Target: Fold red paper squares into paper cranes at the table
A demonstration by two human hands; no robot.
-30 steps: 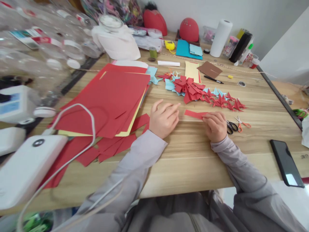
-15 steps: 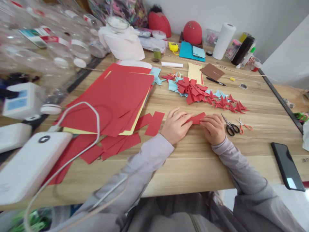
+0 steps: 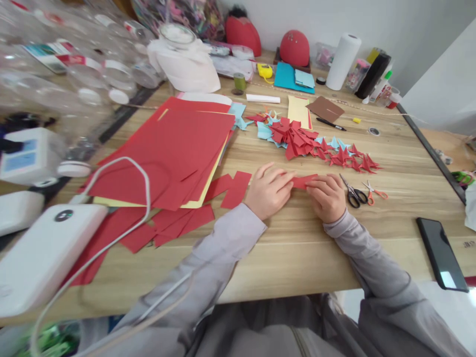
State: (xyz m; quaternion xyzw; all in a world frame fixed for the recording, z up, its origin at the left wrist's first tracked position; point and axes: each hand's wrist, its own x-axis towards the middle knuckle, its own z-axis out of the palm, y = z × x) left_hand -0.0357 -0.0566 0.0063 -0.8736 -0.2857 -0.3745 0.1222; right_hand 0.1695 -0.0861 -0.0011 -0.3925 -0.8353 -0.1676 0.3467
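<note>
Between my two hands lies a narrow red paper strip [image 3: 303, 182], low over the wooden table. My left hand [image 3: 268, 191] is closed on its left end, the fingertips covering that part. At the other end, my right hand [image 3: 327, 196] pinches the strip between thumb and fingers. Left of my hands are a cut red paper rectangle [image 3: 237, 190] and more red pieces [image 3: 186, 223]. Just beyond the strip sits a pile of folded red paper pieces [image 3: 295, 139], mixed with light blue ones. Black-handled scissors [image 3: 354, 194] and small orange-handled scissors [image 3: 374, 192] lie beside my right hand.
A stack of red sheets [image 3: 167, 153] covers the table's left part. A white power bank [image 3: 52, 258] with a looping cable [image 3: 147, 193] lies at the near left, plastic bottles [image 3: 82, 74] behind it. A phone [image 3: 442, 253] rests by the right front edge.
The view has shifted very slightly. Both hands keep hold of the red paper strip in nearly the same place, with the fingers slightly moved along it.
</note>
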